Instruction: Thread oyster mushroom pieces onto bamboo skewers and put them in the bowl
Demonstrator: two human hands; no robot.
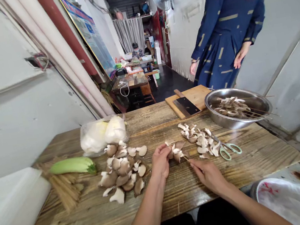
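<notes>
1. Presently, the left hand [161, 162] pinches mushroom pieces [178, 151], at its two o'clock, on a skewer [186, 157]; the right hand [209, 175] grips the four-o'clock end.
2. Excess thrust could split the pieces.
3. Should the skewer slip, its hidden tip could prick the left hand.

A food-preparation room, looking like part of a small eatery

Loose mushrooms [121, 166] are lying left of centre on a wooden table [113, 220], skewered mushrooms [232, 105] are sitting in a steel bowl [231, 123] at right, and a cleaver [186, 106] is resting on a chopping board [199, 93] nearby. At upper left a poster [86, 27] is hanging; cluttered tables [135, 79] are standing at upper centre, before a curtain [128, 35].
</notes>
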